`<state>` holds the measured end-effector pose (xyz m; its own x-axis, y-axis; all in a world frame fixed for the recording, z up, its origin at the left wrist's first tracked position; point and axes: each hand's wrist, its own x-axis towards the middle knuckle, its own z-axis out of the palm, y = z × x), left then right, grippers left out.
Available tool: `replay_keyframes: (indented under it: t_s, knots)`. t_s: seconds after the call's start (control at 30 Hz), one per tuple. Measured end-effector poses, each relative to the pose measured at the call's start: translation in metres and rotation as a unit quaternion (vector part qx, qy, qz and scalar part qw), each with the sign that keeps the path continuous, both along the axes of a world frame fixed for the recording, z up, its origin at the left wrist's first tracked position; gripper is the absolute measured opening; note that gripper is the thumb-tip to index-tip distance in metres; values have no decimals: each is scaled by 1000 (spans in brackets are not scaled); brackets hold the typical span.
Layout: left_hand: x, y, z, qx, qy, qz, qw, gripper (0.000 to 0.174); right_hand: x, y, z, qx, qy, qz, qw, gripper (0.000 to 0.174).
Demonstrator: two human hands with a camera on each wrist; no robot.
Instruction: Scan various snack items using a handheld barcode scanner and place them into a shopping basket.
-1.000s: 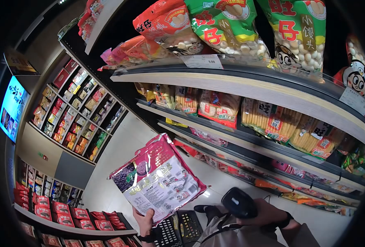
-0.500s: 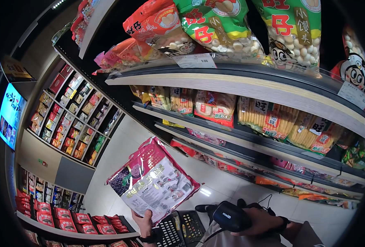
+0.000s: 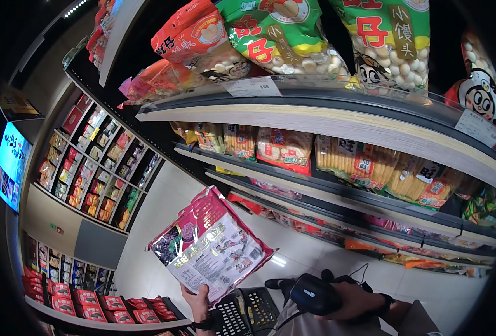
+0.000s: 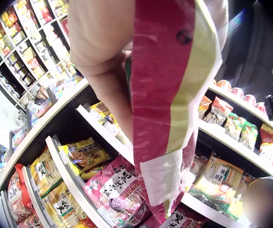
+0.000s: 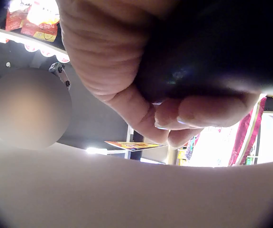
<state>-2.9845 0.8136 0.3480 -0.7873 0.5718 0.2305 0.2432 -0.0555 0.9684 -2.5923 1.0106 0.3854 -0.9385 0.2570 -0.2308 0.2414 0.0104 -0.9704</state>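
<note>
My left hand (image 3: 196,299) grips the lower corner of a snack bag (image 3: 214,246), thumb on its printed face. Magenta and white, the bag shows dark grains, gold lettering, small drawings and a barcode. In the left wrist view the bag's magenta side (image 4: 155,95) is edge-on, with the hand behind it. My right hand (image 3: 348,302) holds a dark rounded object (image 3: 315,294) with a small pale logo, in front of my body. Up close in the right wrist view, its curled fingers (image 5: 212,110) wrap round the smooth dark object (image 5: 212,52).
A shelf (image 3: 315,117) with big snack bags runs along the right, above lower shelves of rice crackers (image 3: 284,148). Red packs (image 3: 88,305) fill a display at lower left. A black basket (image 3: 262,308) is below the bag. A lit screen (image 3: 12,165) hangs far left.
The head view has shifted slightly, moving the shelves left in the picture. The right hand and dark object have turned and moved a little lower left. Both hands keep their hold.
</note>
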Motion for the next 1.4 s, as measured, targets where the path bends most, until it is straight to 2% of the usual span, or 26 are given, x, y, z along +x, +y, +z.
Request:
replay_keyframes:
  t_s: [0.13,0.23,0.3,0.37,0.43,0.5,0.53,0.6,0.7,0.73,0.83,0.9,0.93,0.97,1.0,1.03,1.1,1.13,1.17,1.2,1.23,1.27,1.3,1.37,1.4]
  knots:
    - [-3,2,-3,-3,-1,-8,1000,84,4,-1,-3,4,0,1,1000,55]
    - [-9,0,-11,-11,10,10,1000,82,1,-3,-18,-10,57,7,998,50]
    - [-14,5,-16,-37,-189,-102,976,76,0,-5,-20,-21,110,2,994,48]
    - [3,22,-45,-34,-247,-121,961,64,4,-4,-17,-18,87,14,996,49]
    - [18,38,-99,-88,-257,-126,954,56,9,-6,-20,-16,57,17,998,49]
    - [58,73,-111,-102,-279,-126,947,48,13,-8,-31,19,137,-7,990,51]
    - [74,90,-118,-91,-308,-141,936,47,17,-9,-25,21,131,-13,991,51]
    - [105,118,-114,-97,-322,-158,928,47,19,-11,-9,-24,114,-80,990,45]
    - [151,159,-110,-96,-301,-190,930,47,30,-16,-13,-3,92,-100,991,47]
    - [169,173,-98,-62,-307,-199,929,48,32,-17,-13,-3,91,-108,990,47]
    - [187,209,-103,-77,-317,-291,899,53,35,-23,-16,2,87,-136,987,46]
    - [215,240,-69,30,-172,-372,912,46,38,-28,-31,15,102,-161,982,46]
    - [215,255,-79,6,-160,-383,910,63,38,-31,-37,17,103,-170,980,46]
    - [205,272,-100,6,-158,-391,906,63,37,-33,-42,26,90,-165,982,46]
    - [190,287,-123,-91,33,-379,920,77,36,-34,-44,33,75,-156,984,46]
    - [184,296,-134,-182,223,-350,892,92,38,-34,-43,34,76,-161,983,46]
    - [202,308,-125,-249,181,-382,871,112,44,-37,-34,38,135,-223,965,50]
    - [212,307,-123,-227,220,-290,903,111,48,-37,-27,35,134,-233,962,50]
    - [220,304,-119,-200,256,-195,925,110,53,-34,-13,94,83,-257,958,46]
    - [224,301,-102,-185,216,-200,937,113,56,-35,-1,150,29,-279,948,43]
    - [223,300,-99,-188,217,-211,934,113,58,-42,3,145,26,-289,946,43]
    - [221,300,-100,-163,245,-197,935,114,58,-50,4,106,79,-370,920,39]
    - [215,291,-103,-150,272,-184,933,115,64,-51,17,68,161,-383,907,37]
    - [204,306,-104,-123,348,-186,911,113,75,-22,36,5,412,-280,867,36]
    - [198,322,-103,-104,360,-182,909,110,77,-13,49,-9,488,-229,842,35]
